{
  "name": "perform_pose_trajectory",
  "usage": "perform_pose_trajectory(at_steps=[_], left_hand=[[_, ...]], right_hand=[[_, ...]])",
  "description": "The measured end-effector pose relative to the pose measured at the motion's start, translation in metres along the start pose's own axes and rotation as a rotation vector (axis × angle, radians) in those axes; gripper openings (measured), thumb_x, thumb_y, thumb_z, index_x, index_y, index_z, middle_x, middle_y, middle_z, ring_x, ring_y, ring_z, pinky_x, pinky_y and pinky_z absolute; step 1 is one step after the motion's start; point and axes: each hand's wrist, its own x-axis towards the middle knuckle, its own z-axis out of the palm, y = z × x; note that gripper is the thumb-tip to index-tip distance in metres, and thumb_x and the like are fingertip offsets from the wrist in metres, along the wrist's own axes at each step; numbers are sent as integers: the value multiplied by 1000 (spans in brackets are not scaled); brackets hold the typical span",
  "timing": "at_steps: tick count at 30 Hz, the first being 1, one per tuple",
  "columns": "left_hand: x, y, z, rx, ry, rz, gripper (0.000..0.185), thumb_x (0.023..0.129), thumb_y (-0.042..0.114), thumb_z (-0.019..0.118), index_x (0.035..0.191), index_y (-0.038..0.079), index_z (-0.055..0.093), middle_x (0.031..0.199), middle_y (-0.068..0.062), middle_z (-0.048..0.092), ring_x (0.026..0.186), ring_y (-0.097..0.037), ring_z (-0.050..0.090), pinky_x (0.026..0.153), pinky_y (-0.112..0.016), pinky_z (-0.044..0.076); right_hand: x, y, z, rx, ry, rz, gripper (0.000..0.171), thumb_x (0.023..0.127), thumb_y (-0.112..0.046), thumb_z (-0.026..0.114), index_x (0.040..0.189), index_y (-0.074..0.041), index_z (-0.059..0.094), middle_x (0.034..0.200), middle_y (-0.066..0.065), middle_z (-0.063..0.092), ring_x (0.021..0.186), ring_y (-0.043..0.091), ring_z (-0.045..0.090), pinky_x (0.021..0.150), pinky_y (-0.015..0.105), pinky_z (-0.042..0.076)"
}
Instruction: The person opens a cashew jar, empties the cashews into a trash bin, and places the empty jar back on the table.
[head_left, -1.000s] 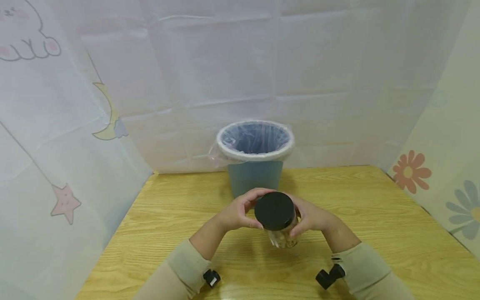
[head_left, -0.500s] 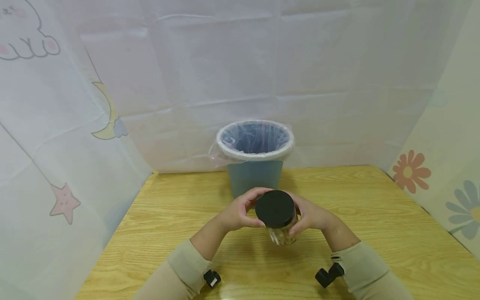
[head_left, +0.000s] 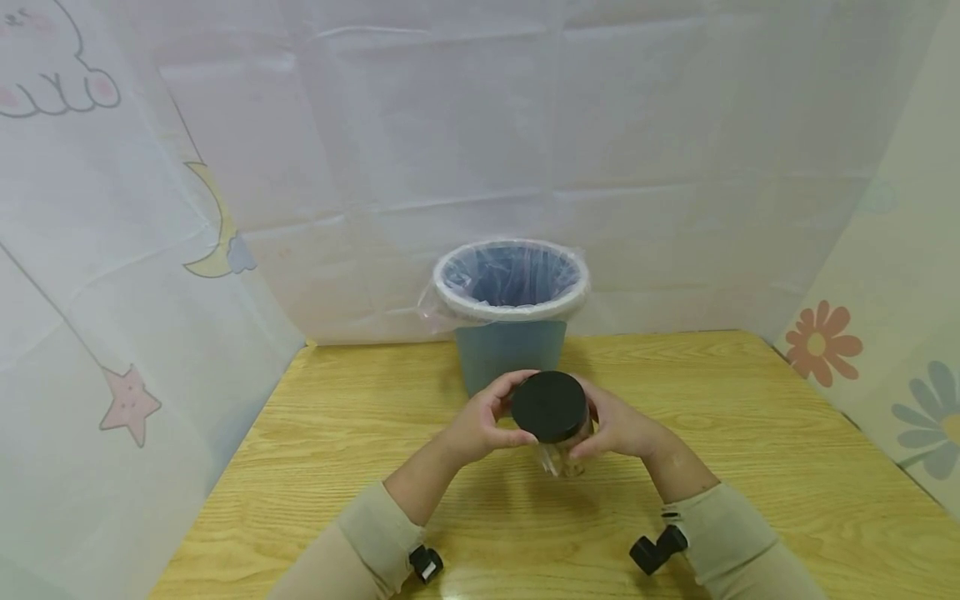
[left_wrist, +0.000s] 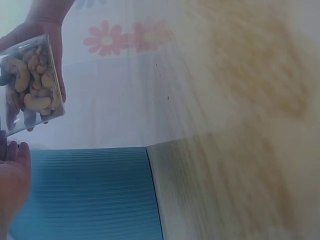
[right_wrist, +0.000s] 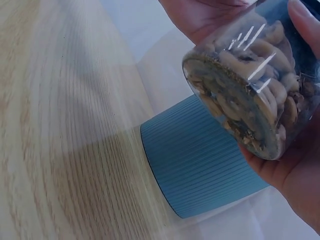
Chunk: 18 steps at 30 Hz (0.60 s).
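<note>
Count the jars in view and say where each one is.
1. The clear jar of cashews, topped with a black lid, is held above the table between the left hand and right hand, in front of the blue bin. None seems hidden.

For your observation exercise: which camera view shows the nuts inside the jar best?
The right wrist view: the cashew nuts fill the clear jar, close up. The left wrist view shows them smaller; the head view, mostly the black lid.

Jar of cashews (head_left: 558, 442) lifted slightly higher and farther forward, both hands raised with it, toward the bin (head_left: 510, 333)
</note>
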Motion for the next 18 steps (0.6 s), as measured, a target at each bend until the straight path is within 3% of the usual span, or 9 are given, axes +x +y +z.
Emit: perform_pose_trajectory(at_steps=[8,14,18], left_hand=[[0,-1,1,14,39,-48,79,79,33,71,136,-5,32,130,-21,44,112,-18,51,94,-33,42],[1,2,2,3,69,-129,77,80,27,71,139,0,30,135,-17,41,115,-19,49,96,-44,38],[2,1,3,5,98,-155,77,79,25,71,139,0,30,135,-15,41,116,-19,48,96,-45,38]], right_hand=[[0,1,1,-16,47,46,85,68,-12,81,138,-11,33,133,10,43,121,20,42,100,33,31],[0,1,2,-56,108,105,84,70,-9,79,139,-15,31,135,7,41,121,18,42,97,36,35],[0,0,2,-62,132,131,83,70,-9,79,138,-15,32,134,7,41,120,17,42,96,38,35]])
